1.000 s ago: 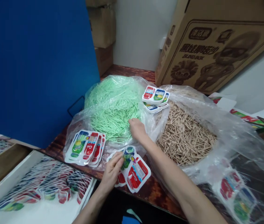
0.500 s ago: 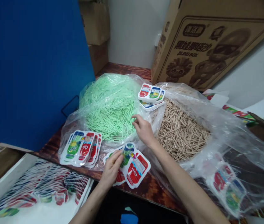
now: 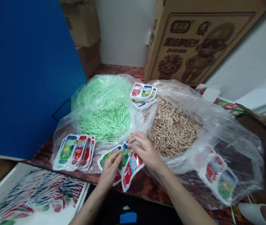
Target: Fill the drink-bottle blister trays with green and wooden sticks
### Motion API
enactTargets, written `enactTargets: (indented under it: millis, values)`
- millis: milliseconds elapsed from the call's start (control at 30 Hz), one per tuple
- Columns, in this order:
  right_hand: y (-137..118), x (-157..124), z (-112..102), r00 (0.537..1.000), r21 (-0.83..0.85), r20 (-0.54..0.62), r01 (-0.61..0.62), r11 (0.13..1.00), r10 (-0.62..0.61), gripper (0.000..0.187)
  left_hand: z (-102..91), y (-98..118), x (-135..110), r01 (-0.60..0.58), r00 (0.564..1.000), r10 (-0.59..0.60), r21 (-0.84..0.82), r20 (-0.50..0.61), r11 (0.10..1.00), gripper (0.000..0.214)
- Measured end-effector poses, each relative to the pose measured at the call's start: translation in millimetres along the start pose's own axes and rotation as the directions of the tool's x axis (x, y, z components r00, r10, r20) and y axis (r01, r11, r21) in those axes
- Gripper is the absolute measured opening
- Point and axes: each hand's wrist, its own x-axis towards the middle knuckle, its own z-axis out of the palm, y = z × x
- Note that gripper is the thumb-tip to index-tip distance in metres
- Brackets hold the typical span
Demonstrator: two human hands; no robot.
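My left hand (image 3: 110, 167) pinches a printed plastic pouch (image 3: 129, 172) with a green-and-blue half and a red cola half. My right hand (image 3: 144, 151) has its fingers closed at the pouch's upper right edge, and the pouch bends between the two hands. Another such pouch (image 3: 107, 155) lies partly under my left hand. Behind them, one clear bag holds light green sticks (image 3: 104, 120) and another holds brown sticks (image 3: 172, 128). A stack of similar pouches (image 3: 68, 153) lies to the left, and a smaller stack (image 3: 143, 92) rests between the bags.
At lower left, a white bin (image 3: 60, 215) holds many printed pouches. A tall blue panel (image 3: 29, 78) stands on the left and a large cardboard box (image 3: 182, 47) at the back. More pouches (image 3: 219, 181) lie under clear plastic at right, near a white tube (image 3: 252, 212).
My right hand has come down from beside the green sticks to the pouch's upper edge. The pouch, flat before, is now bent. The view has shifted slightly.
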Motion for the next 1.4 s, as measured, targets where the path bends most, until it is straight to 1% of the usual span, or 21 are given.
enactTargets:
  millis: [100, 167, 233, 300, 367, 400, 433, 467, 533, 567, 600, 667, 733, 767, 867, 967, 1033, 1100, 1233, 1333, 1400]
  values:
    - [-4, -9, -9, 0.996, -0.114, 0.088, -0.011, 0.993, 0.021, 0.01, 1.1, -1, -1, 0.055, 0.998, -0.056, -0.103, -0.012, 0.993, 0.038]
    - [-8, -16, -12, 0.986, -0.157, 0.158, -0.027, 0.987, 0.052, 0.007, -0.6, 1, -1, 0.071, 0.997, -0.069, -0.126, 0.022, 0.989, 0.039]
    - [-12, -22, -13, 0.974, -0.182, 0.214, -0.033, 0.983, 0.073, 0.012, -3.7, 8, -1, 0.115, 0.983, -0.101, -0.084, 0.155, 0.99, 0.039]
    - [-19, -29, -14, 0.975, -0.179, 0.199, -0.066, 0.982, 0.101, 0.017, -7.3, 18, -2, 0.158, 0.923, -0.154, 0.018, 0.353, 0.987, 0.034]
    - [-25, -37, -14, 0.978, -0.138, 0.131, -0.142, 0.98, 0.16, 0.024, -10.7, 27, -3, 0.135, 0.861, -0.176, 0.119, 0.477, 0.984, 0.026]
    - [-27, -41, -14, 0.976, -0.115, 0.091, -0.187, 0.976, 0.197, 0.03, -12.2, 31, -4, 0.103, 0.859, -0.163, 0.147, 0.486, 0.984, 0.023]
    - [-29, -46, -14, 0.971, -0.099, 0.057, -0.227, 0.969, 0.233, 0.033, -13.6, 34, -5, 0.073, 0.871, -0.139, 0.154, 0.472, 0.985, 0.022]
    - [-29, -52, -14, 0.965, -0.095, 0.034, -0.258, 0.962, 0.262, 0.031, -14.7, 35, -6, 0.056, 0.886, -0.116, 0.145, 0.449, 0.988, 0.021]
    - [-26, -62, -14, 0.954, -0.114, 0.012, -0.296, 0.948, 0.3, 0.011, -15.9, 36, -8, 0.067, 0.902, -0.106, 0.106, 0.419, 0.992, 0.022]
    - [-23, -66, -14, 0.951, -0.133, 0.006, -0.307, 0.942, 0.31, 0.008, -15.5, 35, -9, 0.089, 0.899, -0.117, 0.085, 0.422, 0.992, 0.022]
    - [-20, -70, -13, 0.949, -0.155, -0.003, -0.313, 0.937, 0.316, 0.014, -14.2, 33, -10, 0.117, 0.887, -0.136, 0.072, 0.442, 0.991, 0.024]
    - [-13, -74, -12, 0.952, -0.202, -0.044, -0.306, 0.93, 0.304, 0.023, -8.5, 30, -11, 0.169, 0.842, -0.18, 0.068, 0.509, 0.983, 0.037]
    - [-8, -75, -9, 0.963, -0.254, -0.104, -0.269, 0.929, 0.25, 0.032, 0.3, 25, -11, 0.189, 0.8, -0.203, 0.083, 0.564, 0.978, 0.049]
    - [-6, -74, -8, 0.967, -0.278, -0.138, -0.244, 0.929, 0.212, 0.037, 5.2, 23, -11, 0.18, 0.792, -0.202, 0.096, 0.576, 0.979, 0.051]
    - [-1, -74, -4, 0.969, -0.349, -0.24, -0.144, 0.926, 0.061, 0.044, 17.8, 18, -11, 0.119, 0.81, -0.173, 0.132, 0.561, 0.984, 0.041]
    - [3, -78, 1, 0.946, -0.427, -0.307, -0.037, 0.903, -0.107, 0.043, 23.5, 18, -12, 0.084, 0.817, -0.155, 0.152, 0.555, 0.985, 0.032]
    - [6, -83, 5, 0.931, -0.436, -0.33, -0.004, 0.9, -0.156, 0.041, 24.3, 18, -14, 0.072, 0.829, -0.142, 0.15, 0.54, 0.986, 0.029]
    - [8, -89, 10, 0.932, -0.367, -0.342, -0.015, 0.93, -0.12, 0.036, 24.5, 17, -18, 0.081, 0.84, -0.142, 0.139, 0.523, 0.987, 0.028]
    - [6, -95, 9, 0.936, -0.167, -0.349, -0.112, 0.98, 0.048, 0.029, 28.3, 10, -24, 0.147, 0.84, -0.191, 0.124, 0.509, 0.981, 0.03]
    - [6, -90, -6, 0.958, -0.054, -0.252, -0.154, 0.987, 0.135, 0.026, 33.9, 12, -24, 0.148, 0.841, -0.206, 0.154, 0.501, 0.977, 0.024]
    - [13, -83, -19, 0.955, -0.022, -0.23, -0.199, 0.98, 0.189, 0.026, 36.9, 19, -21, 0.087, 0.866, -0.165, 0.184, 0.471, 0.979, 0.02]
